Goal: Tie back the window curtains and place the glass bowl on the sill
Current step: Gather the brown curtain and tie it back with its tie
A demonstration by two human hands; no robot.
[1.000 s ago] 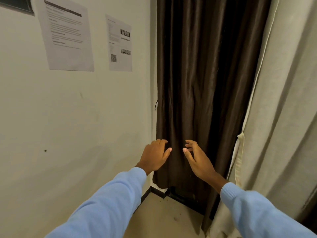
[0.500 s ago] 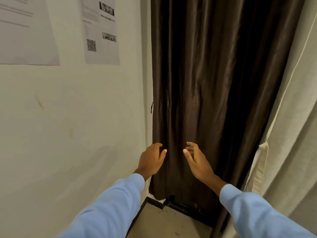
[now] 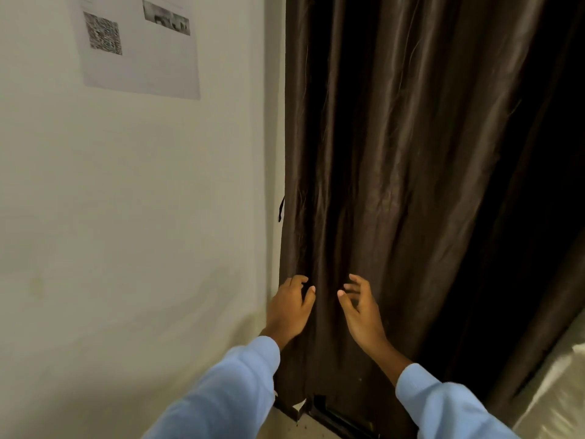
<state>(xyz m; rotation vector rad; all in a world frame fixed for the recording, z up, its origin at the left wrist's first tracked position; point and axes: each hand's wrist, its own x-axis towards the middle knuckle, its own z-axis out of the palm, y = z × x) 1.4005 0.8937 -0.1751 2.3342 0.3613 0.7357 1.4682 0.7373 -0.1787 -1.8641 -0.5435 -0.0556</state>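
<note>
Brown, faintly shiny cloth is what we are working on: the dark curtain [image 3: 395, 185] hangs in the corner, its folds running top to bottom from above the frame down to the floor [image 3: 285, 430], its left edge just beside the wall [image 3: 142, 217]. Our left hand [image 3: 289, 312] is at that edge, low on the drape, fingers curled toward the cloth with the thumb in front. We cannot tell whether a fold is pinched between them or only touched. Our right hand [image 3: 361, 315] is just beside it, further in over the face of the drape, fingers spread and loosely bent, holding nothing; whether the tips touch the cloth is unclear. So the curtain lies straight ahead of both hands and spreads away to the right. Gathering it, we judge, means sweeping that width back toward the left edge, and the right hand is the nearer one for that. A small black loop [image 3: 281, 209] sticks out from the edge above the left hand, possibly a tie, though it is too small to be sure. Neither the glass bowl nor the sill is in view. High on the pale wall a printed sheet [image 3: 139, 49] with a square code is stuck up, and some pale fabric [image 3: 557, 384] shows at the lower right.
</note>
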